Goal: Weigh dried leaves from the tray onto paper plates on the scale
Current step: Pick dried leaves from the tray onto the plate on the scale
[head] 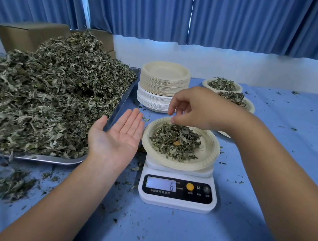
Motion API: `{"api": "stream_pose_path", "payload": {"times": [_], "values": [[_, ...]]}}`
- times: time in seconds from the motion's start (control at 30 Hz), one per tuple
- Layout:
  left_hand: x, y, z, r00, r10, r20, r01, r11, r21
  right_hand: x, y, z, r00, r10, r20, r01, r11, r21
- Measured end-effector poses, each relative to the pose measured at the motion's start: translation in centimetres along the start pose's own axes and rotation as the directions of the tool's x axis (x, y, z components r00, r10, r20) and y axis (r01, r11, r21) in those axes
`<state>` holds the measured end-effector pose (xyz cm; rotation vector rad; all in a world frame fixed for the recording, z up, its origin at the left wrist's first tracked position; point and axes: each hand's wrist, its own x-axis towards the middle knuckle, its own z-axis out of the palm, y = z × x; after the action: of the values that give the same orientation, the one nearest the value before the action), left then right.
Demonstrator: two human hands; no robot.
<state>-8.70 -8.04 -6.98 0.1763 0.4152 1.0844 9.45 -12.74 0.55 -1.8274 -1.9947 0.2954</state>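
A metal tray point(123, 100) on the left holds a high heap of dried leaves point(43, 94). A white scale point(177, 190) stands at the centre and its display reads 6. On it lies a paper plate point(208, 152) with a small pile of leaves point(175, 142). My left hand point(118, 137) is held palm up, flat and empty, between the tray and the plate. My right hand point(193, 108) hovers over the plate's far edge, fingers curled down, fingertips touching the top of the pile; whether it pinches leaves is unclear.
A stack of empty paper plates point(163, 85) stands behind the scale. Two filled plates point(222, 84) sit at the back right, partly behind my right arm. Leaf crumbs litter the blue table cover point(160, 230). Cardboard boxes point(30, 32) stand behind the tray.
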Motion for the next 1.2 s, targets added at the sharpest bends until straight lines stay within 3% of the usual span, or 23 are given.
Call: {"api": "stream_pose_path", "payload": {"times": [1.03, 1.2], "values": [[-0.1, 0.8, 0.5, 1.000, 0.005, -0.019, -0.005, 1.000, -0.006, 2.0, -2.8, 3.3, 0.978, -0.140, -0.156, 0.137, 0.990, -0.024], [0.3, 1.1, 0.5, 0.998, -0.002, -0.055, -0.003, 0.997, -0.081, 5.9, -6.5, 5.2, 0.970, -0.242, -0.031, 0.238, 0.967, -0.088]]}}
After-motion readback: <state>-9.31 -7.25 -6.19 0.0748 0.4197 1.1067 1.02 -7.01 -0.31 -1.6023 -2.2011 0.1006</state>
